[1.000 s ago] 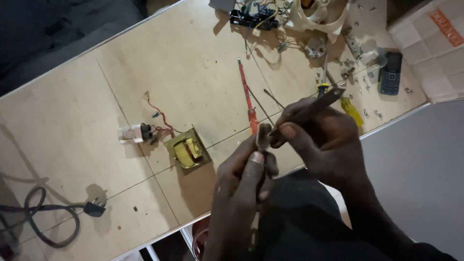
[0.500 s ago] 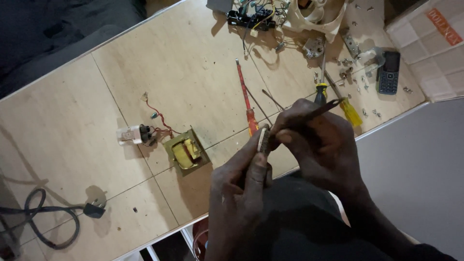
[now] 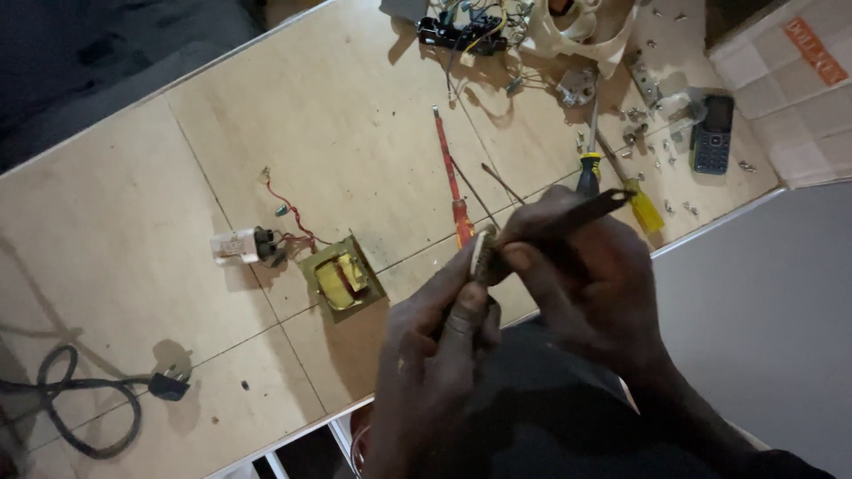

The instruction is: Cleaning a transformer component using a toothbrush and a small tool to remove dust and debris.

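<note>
My left hand [image 3: 437,341] pinches a small pale metal part [image 3: 482,252] between thumb and fingers, held up over the near edge of the wooden table [image 3: 293,115]. My right hand [image 3: 586,284] grips a thin dark metal tool [image 3: 581,210] whose tip meets that part. On the table to the left lies a small transformer [image 3: 340,278] with yellow tape, joined by red wires to a small white and black component [image 3: 241,246]. A red-handled screwdriver [image 3: 451,184] lies just beyond my hands.
A screwdriver with a yellow handle [image 3: 641,206] and one with a black and yellow handle [image 3: 588,168] lie at right. A dark mobile phone [image 3: 711,133], loose screws and a wired circuit assembly [image 3: 461,31] sit at the back. A black cable with plug [image 3: 93,399] lies near left.
Both hands have stayed close together on the small part, shifting slightly; the dark tool's angle changed a little. Nothing on the table moved.
</note>
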